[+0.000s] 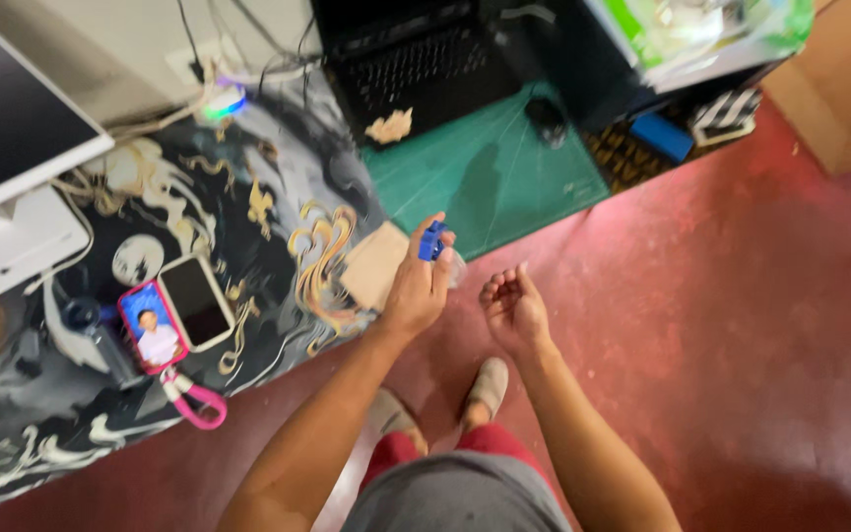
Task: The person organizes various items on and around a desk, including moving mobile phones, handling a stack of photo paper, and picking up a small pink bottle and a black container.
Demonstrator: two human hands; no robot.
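Observation:
My left hand [418, 283] holds a small clear spray bottle with a blue top [433, 242] at the desk's front edge, fingers wrapped round it. My right hand [512, 308] is just to its right, palm up and cupped, holding nothing, over the red floor. A tan wooden square [374, 264] lies on the patterned desk mat [278, 167] right beside the left hand.
A green cutting mat [504, 182], a black laptop [416, 59] and a black mouse [547, 118] lie behind. A phone [195, 301], a pink-edged card with a lanyard [153, 327] and a white monitor [12, 128] are at left. A cardboard box [839, 89] stands at the right.

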